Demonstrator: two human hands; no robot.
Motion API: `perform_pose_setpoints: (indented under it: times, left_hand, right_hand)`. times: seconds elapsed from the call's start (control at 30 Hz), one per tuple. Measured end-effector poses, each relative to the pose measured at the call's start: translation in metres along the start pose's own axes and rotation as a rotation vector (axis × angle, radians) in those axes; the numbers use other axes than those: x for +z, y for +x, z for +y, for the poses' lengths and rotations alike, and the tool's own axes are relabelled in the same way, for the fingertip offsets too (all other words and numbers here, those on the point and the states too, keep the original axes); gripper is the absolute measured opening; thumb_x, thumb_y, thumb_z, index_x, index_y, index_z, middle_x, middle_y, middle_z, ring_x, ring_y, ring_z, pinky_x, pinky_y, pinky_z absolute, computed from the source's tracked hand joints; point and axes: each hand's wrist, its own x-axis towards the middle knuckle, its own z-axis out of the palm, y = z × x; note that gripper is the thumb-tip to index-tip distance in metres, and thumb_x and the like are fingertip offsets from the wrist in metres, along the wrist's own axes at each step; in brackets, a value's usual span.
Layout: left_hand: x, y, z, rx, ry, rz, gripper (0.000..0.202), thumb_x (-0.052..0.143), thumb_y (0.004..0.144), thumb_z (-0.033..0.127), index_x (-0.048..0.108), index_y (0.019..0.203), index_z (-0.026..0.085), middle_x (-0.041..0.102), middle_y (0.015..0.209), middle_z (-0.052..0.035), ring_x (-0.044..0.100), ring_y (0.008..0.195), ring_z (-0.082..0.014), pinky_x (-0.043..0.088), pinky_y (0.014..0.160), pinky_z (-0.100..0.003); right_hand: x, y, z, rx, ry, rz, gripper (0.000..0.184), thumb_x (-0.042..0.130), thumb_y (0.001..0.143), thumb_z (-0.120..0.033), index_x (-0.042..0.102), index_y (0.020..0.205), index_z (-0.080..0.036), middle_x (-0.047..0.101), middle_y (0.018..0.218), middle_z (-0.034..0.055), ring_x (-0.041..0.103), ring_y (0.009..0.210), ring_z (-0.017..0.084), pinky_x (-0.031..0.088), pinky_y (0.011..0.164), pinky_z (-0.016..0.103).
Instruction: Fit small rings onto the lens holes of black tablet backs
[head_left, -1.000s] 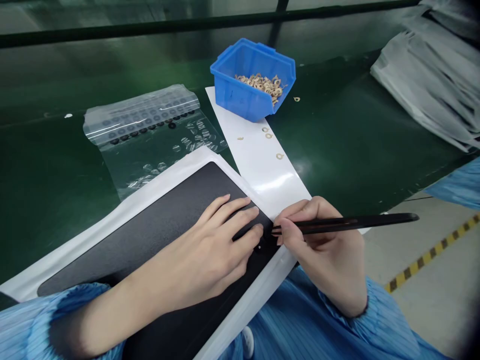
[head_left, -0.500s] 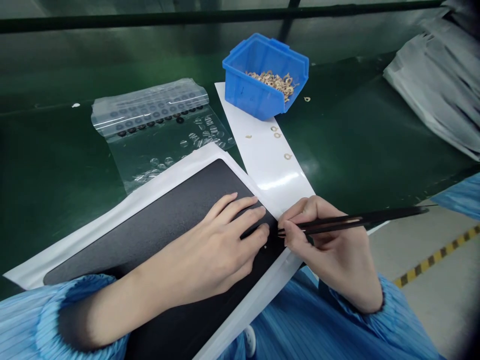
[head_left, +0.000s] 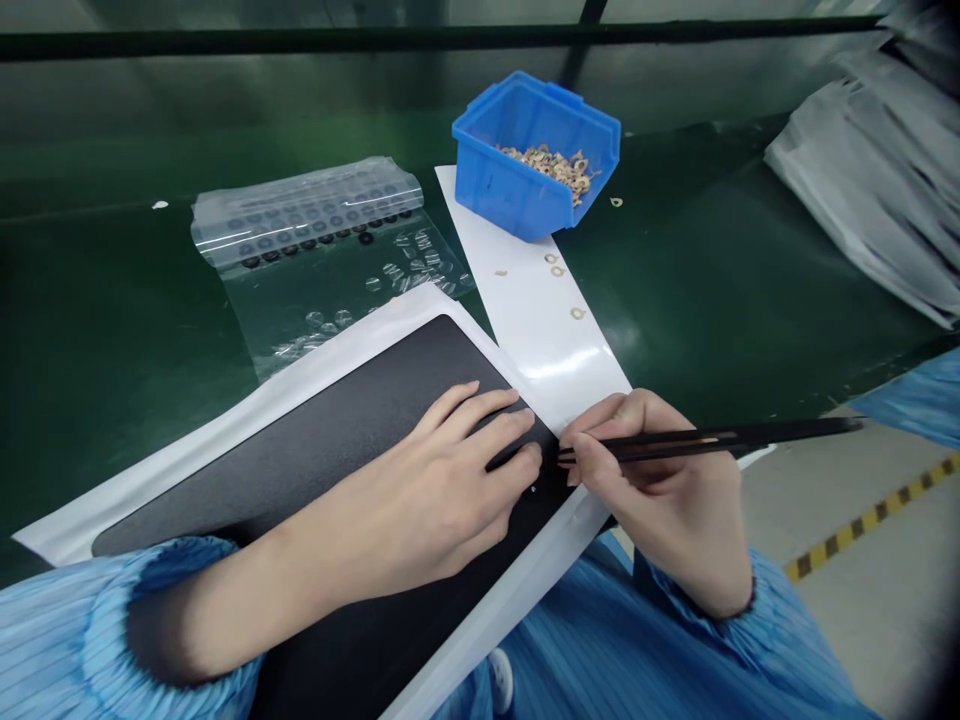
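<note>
right fingers point(head_left: 600, 425) – closed in a pen grip on black tweezers point(head_left: 720, 438), tips pointing to 9 o'clock and reaching the edge of a black panel point(head_left: 315, 470), just beside the left fingers point(head_left: 491, 425), which lie open and flat on it. a tiny pale speck point(head_left: 533, 488) sits at 6 o'clock from the left fingertips. fine work here calls for a panel pinned flat, tips kept low, a light pinch. further out – white strip point(head_left: 540, 340) with tan rings point(head_left: 577, 313) at 12 o'clock, blue bin point(head_left: 495, 190) beyond, clear plastic bag point(head_left: 322, 290) at 11 o'clock, all on a green desk point(head_left: 112, 330).
</note>
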Motion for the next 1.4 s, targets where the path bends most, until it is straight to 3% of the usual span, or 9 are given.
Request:
perform_pose_setpoints:
  times: [0.27, 0.53, 0.7, 1.0, 1.4]
  left_hand:
    - [-0.001, 0.000, 0.000, 0.004, -0.002, -0.003, 0.027, 0.040, 0.094, 0.017, 0.056, 0.115, 0.010, 0.055, 0.121, -0.0130, 0.041, 0.123, -0.0279, 0.031, 0.106, -0.047]
    - [-0.001, 0.000, 0.000, 0.006, -0.013, -0.011, 0.027, 0.040, 0.094, 0.016, 0.057, 0.113, 0.010, 0.055, 0.121, -0.0135, 0.041, 0.124, -0.0293, 0.032, 0.105, -0.048]
    - [-0.001, 0.001, -0.001, 0.002, -0.013, -0.002, 0.026, 0.040, 0.094, 0.016, 0.058, 0.111, 0.010, 0.056, 0.120, -0.0137, 0.043, 0.122, -0.0281, 0.033, 0.105, -0.047]
    - [-0.001, -0.001, 0.000, -0.005, -0.009, -0.006, 0.027, 0.040, 0.094, 0.016, 0.056, 0.115, 0.010, 0.054, 0.122, -0.0133, 0.040, 0.125, -0.0284, 0.031, 0.106, -0.047]
    - [-0.001, -0.002, -0.001, -0.004, -0.010, -0.014, 0.028, 0.038, 0.095, 0.016, 0.055, 0.116, 0.011, 0.053, 0.123, -0.0124, 0.039, 0.126, -0.0271, 0.029, 0.107, -0.047]
  right_hand:
    - [-0.001, -0.001, 0.001, -0.019, -0.039, -0.015, 0.016, 0.059, 0.080, -0.014, 0.049, 0.070, -0.020, 0.059, 0.072, 0.0018, 0.058, 0.058, 0.012, 0.049, 0.048, 0.024]
    - [-0.010, 0.013, -0.006, -0.060, -0.128, -0.220, 0.019, 0.056, 0.080, -0.011, 0.048, 0.066, -0.020, 0.057, 0.067, 0.0006, 0.053, 0.058, 0.011, 0.045, 0.050, 0.024]
    - [-0.013, 0.019, -0.005, -0.067, -0.146, -0.284, 0.020, 0.057, 0.078, -0.010, 0.047, 0.064, -0.020, 0.058, 0.065, 0.0002, 0.054, 0.057, 0.011, 0.045, 0.049, 0.022]
    - [-0.019, 0.013, 0.008, -0.071, 0.137, -0.238, 0.007, 0.062, 0.083, -0.018, 0.057, 0.078, -0.019, 0.063, 0.075, 0.0028, 0.064, 0.064, 0.013, 0.057, 0.055, 0.024]
    - [-0.019, 0.011, 0.010, -0.178, 0.002, -0.234, 0.012, 0.066, 0.078, -0.011, 0.060, 0.083, -0.020, 0.064, 0.080, 0.0019, 0.064, 0.073, 0.015, 0.055, 0.060, 0.026]
